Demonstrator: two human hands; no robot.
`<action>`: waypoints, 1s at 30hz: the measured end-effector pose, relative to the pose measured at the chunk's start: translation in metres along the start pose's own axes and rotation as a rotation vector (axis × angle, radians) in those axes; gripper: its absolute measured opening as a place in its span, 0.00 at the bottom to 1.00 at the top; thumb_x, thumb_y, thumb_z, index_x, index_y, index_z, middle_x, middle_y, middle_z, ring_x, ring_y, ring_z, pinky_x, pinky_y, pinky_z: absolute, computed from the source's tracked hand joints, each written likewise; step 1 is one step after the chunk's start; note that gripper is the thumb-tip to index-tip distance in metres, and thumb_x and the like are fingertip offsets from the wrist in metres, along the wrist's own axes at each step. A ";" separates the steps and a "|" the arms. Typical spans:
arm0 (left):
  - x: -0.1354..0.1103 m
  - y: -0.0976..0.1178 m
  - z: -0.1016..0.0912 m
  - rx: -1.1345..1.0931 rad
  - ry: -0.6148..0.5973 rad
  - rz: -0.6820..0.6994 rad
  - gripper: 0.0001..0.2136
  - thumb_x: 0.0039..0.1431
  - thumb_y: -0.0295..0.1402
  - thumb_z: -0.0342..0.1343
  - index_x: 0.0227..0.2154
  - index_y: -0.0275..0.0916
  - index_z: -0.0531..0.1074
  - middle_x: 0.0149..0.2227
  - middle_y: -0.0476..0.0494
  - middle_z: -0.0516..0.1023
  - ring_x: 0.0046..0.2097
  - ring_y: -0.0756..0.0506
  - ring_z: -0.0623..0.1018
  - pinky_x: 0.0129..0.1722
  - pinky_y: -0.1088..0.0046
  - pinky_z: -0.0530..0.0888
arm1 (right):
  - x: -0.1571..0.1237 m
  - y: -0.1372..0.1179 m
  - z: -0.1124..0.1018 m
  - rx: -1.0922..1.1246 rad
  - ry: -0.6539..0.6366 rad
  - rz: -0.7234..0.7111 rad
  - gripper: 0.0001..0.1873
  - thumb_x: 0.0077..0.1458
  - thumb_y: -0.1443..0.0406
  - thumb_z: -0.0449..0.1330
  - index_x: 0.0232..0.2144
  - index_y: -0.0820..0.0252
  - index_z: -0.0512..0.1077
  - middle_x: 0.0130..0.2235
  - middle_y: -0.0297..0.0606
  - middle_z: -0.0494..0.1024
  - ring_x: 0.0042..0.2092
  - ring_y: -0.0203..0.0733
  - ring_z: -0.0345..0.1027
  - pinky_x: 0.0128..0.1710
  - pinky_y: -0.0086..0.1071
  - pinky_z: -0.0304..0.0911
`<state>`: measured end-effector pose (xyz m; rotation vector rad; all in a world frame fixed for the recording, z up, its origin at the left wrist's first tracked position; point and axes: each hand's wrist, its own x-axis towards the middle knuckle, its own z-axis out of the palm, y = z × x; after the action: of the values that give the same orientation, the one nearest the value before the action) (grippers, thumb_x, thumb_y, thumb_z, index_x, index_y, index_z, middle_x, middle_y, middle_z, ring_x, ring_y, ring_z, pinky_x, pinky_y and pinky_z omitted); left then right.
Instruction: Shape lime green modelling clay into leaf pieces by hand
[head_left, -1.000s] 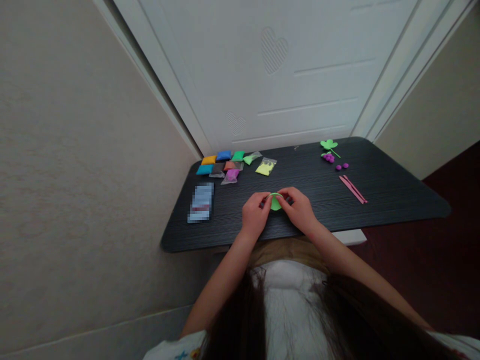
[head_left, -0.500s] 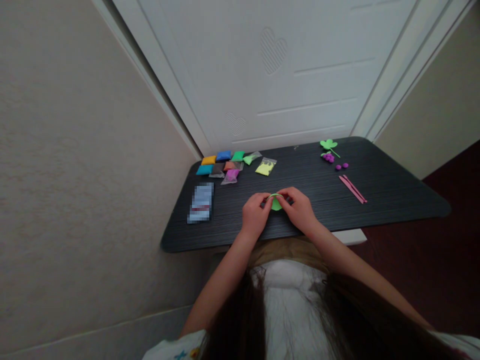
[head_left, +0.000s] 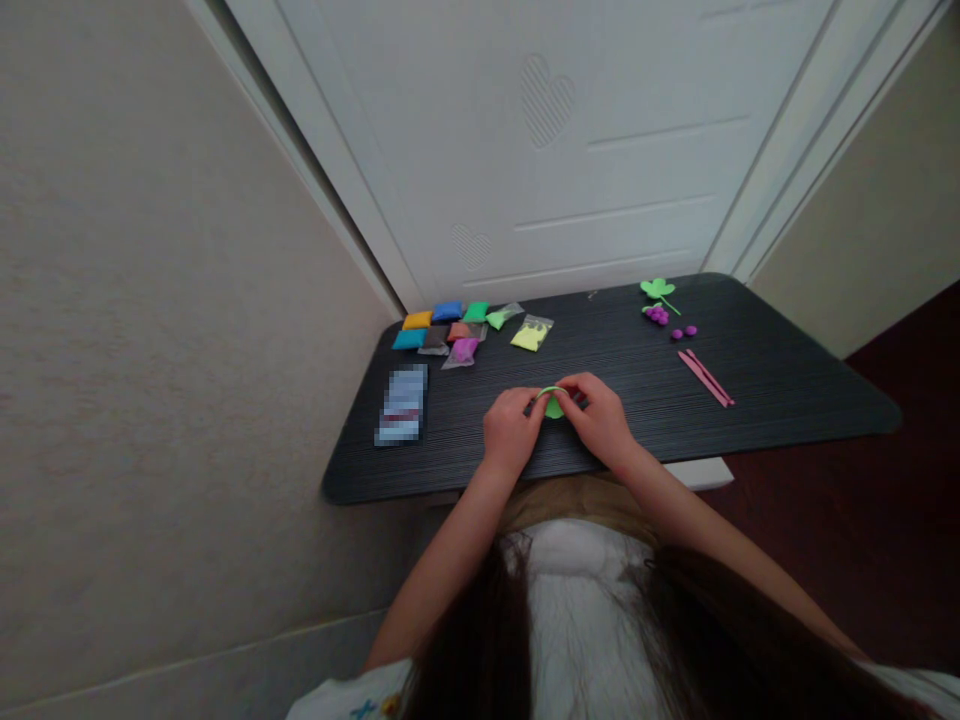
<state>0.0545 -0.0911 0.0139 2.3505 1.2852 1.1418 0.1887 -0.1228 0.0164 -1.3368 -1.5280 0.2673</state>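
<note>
A flat piece of green clay (head_left: 554,405) lies on the black table (head_left: 787,390) near its front edge. My left hand (head_left: 510,430) pinches its left side with bent fingers. From the right, my right hand (head_left: 600,418) pinches the other side, and its fingertips meet the left hand's over the clay. Both hands rest on the tabletop. Most of the clay is hidden by my fingers.
Several small bags of coloured clay (head_left: 465,330) lie at the back left, with a printed sheet (head_left: 403,404) in front of them. At the back right are a green clay leaf (head_left: 657,289), purple clay balls (head_left: 660,316) and pink tools (head_left: 705,377). A white door (head_left: 555,140) stands behind.
My hands stay on the green clay; the fingers have closed in slightly over it, so less of it shows.
</note>
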 end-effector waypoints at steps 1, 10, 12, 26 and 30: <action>0.000 0.000 0.000 0.008 -0.003 0.003 0.09 0.52 0.36 0.47 0.31 0.39 0.70 0.33 0.47 0.74 0.36 0.50 0.70 0.37 0.73 0.66 | 0.000 0.000 0.000 0.001 0.003 0.000 0.08 0.50 0.63 0.51 0.31 0.59 0.67 0.30 0.36 0.70 0.31 0.36 0.62 0.32 0.30 0.59; -0.001 0.000 -0.001 0.030 -0.009 0.031 0.09 0.53 0.34 0.46 0.30 0.38 0.70 0.31 0.46 0.74 0.34 0.50 0.70 0.35 0.74 0.65 | 0.000 0.001 0.000 0.000 -0.010 -0.024 0.07 0.50 0.64 0.51 0.31 0.59 0.67 0.31 0.36 0.70 0.32 0.36 0.62 0.33 0.31 0.59; 0.000 0.000 -0.001 0.042 -0.009 0.025 0.09 0.53 0.35 0.46 0.29 0.38 0.69 0.31 0.46 0.73 0.34 0.50 0.70 0.35 0.74 0.65 | 0.000 0.000 0.000 0.003 -0.014 -0.031 0.06 0.50 0.65 0.51 0.31 0.59 0.67 0.31 0.36 0.70 0.32 0.36 0.62 0.33 0.31 0.59; 0.000 0.000 0.000 0.014 0.006 -0.020 0.10 0.53 0.35 0.46 0.28 0.38 0.70 0.29 0.47 0.73 0.33 0.51 0.70 0.34 0.75 0.65 | 0.001 0.002 0.001 0.036 -0.014 -0.038 0.10 0.48 0.66 0.52 0.36 0.58 0.66 0.34 0.37 0.69 0.35 0.37 0.63 0.35 0.32 0.60; 0.001 0.000 0.000 -0.018 0.028 -0.068 0.10 0.53 0.36 0.46 0.29 0.38 0.70 0.29 0.47 0.72 0.31 0.51 0.70 0.32 0.76 0.65 | 0.001 0.003 0.003 0.018 -0.055 0.010 0.10 0.49 0.64 0.51 0.35 0.58 0.66 0.33 0.36 0.70 0.32 0.37 0.63 0.34 0.32 0.60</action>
<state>0.0547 -0.0910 0.0146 2.2670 1.3479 1.1651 0.1882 -0.1200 0.0131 -1.3332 -1.5616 0.3258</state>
